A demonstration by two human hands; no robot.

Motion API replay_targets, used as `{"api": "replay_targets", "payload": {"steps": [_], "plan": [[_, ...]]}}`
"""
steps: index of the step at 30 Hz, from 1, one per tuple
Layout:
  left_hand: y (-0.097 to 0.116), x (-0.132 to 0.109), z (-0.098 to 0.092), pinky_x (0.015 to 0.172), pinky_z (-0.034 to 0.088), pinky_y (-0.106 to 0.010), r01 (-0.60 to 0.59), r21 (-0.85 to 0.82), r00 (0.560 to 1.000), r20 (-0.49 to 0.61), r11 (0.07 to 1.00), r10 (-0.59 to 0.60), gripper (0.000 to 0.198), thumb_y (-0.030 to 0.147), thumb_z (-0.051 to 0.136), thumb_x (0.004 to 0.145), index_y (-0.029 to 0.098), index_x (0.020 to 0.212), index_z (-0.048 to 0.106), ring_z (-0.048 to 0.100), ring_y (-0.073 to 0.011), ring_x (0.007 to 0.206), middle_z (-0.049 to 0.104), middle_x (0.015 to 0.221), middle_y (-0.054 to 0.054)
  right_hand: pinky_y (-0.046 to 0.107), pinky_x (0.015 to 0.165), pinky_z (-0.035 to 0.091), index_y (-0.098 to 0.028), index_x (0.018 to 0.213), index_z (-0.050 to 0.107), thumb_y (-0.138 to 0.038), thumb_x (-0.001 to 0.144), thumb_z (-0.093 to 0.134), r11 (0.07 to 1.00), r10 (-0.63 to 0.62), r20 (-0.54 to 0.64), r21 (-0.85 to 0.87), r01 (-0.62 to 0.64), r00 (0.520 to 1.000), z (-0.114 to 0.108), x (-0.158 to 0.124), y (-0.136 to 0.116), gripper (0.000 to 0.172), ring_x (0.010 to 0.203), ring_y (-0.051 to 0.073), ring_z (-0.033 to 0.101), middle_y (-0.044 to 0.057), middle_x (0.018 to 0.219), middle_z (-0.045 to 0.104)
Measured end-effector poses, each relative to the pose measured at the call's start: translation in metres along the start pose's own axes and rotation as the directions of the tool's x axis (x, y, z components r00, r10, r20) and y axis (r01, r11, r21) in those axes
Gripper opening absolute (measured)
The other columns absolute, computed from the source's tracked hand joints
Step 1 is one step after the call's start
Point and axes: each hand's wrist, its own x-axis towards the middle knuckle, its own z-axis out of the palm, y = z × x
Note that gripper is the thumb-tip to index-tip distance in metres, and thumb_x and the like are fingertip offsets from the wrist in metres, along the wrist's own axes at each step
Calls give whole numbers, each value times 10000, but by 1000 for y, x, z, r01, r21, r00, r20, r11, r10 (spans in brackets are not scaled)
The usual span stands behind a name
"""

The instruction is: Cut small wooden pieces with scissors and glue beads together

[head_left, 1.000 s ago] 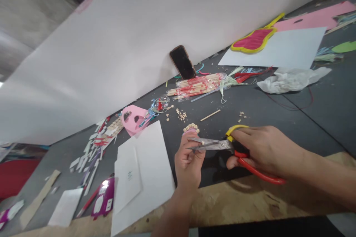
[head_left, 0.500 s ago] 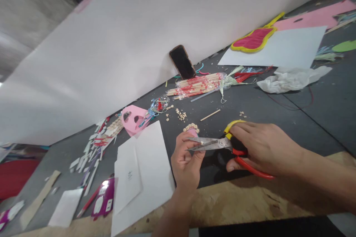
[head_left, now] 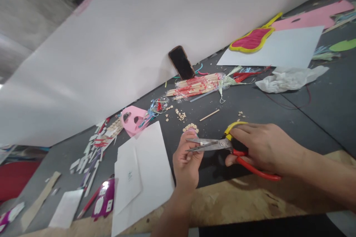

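My right hand (head_left: 258, 148) grips a pair of scissors (head_left: 222, 143) with one yellow and one red handle. The blades point left and are slightly apart. A tiny pale piece (head_left: 201, 143) sits between them, close to the fingertips of my left hand (head_left: 187, 159). Those fingers are pinched together behind and below the blades; what they hold is mostly hidden. Just beyond them, a small pink piece (head_left: 190, 132) is partly covered by my fingers, with round pale wooden bits (head_left: 190, 127) clustered along its far edge.
Loose pale bits (head_left: 180, 115) and a short wooden stick (head_left: 210, 115) lie on the dark table. Behind them are wrapped red-and-tan sticks (head_left: 198, 85) and a leaning phone (head_left: 181, 62). White paper (head_left: 150, 166) lies left, crumpled tissue (head_left: 289, 78) right. A white panel (head_left: 125, 44) borders the back.
The red scissor handle has swung slightly outward to the right under my right hand. My left hand has shifted very little. The other things on the table stay in place.
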Motion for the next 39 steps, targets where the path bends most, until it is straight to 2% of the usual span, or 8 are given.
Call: {"api": "replay_targets", "payload": {"steps": [6,9,13,18,24,30,33,39], "plan": [[8,1,7,926,417,-394,229,-251,973,20,941,-231,169,357,745,693,196,668,703,558,-224,979,622,842,-59,278,524,358,-194,770,553,-680,803,470,1000,-3,12,18,2,1000,3,0,1,495,647,207,639,31,717,649],[11,2,9,914,415,-381,261,-284,961,-12,923,-275,201,359,765,665,177,625,691,557,-233,980,626,812,-61,277,520,360,-183,812,574,-698,771,499,1000,-16,-28,-8,15,999,4,0,3,522,666,213,642,41,740,658],[10,2,8,882,424,-349,252,-313,955,-72,916,-288,154,308,788,646,193,665,688,562,-192,909,629,836,-37,286,520,372,-161,883,580,-767,703,504,1000,-27,-55,-5,26,998,2,1,3,637,700,228,641,67,794,662],[4,0,3,974,375,-388,188,-161,982,1,969,-191,115,310,707,752,196,737,704,549,-194,940,606,871,-47,296,525,384,-155,882,568,-787,667,519,999,-34,-28,1,34,999,-1,3,1,669,693,237,633,74,798,652],[-1,0,-3,1042,321,-433,82,-38,995,68,996,-79,91,281,641,813,207,813,695,543,-199,988,599,915,-52,286,528,386,-173,838,558,-749,719,506,997,-52,5,64,52,999,5,3,4,591,660,215,638,49,766,647],[1,-3,0,1060,303,-436,59,-45,997,51,997,-57,88,252,610,840,222,848,693,541,-188,995,589,908,-39,275,514,343,-200,764,533,-701,814,420,996,-15,34,85,12,999,7,-3,2,516,578,189,623,19,662,626],[4,-4,2,1063,300,-439,54,-55,998,43,997,-52,92,249,623,830,227,898,681,519,-210,1081,580,994,-47,277,507,330,-202,763,527,-708,828,377,996,18,78,87,-25,997,7,-4,-1,531,558,193,622,17,636,620],[7,-1,2,985,393,-374,-24,98,1000,-16,995,25,61,217,604,841,198,825,659,532,-200,1074,572,1023,-59,273,507,321,-189,775,535,-712,811,404,999,24,43,27,-25,999,6,0,2,540,591,201,622,37,670,626]]}}
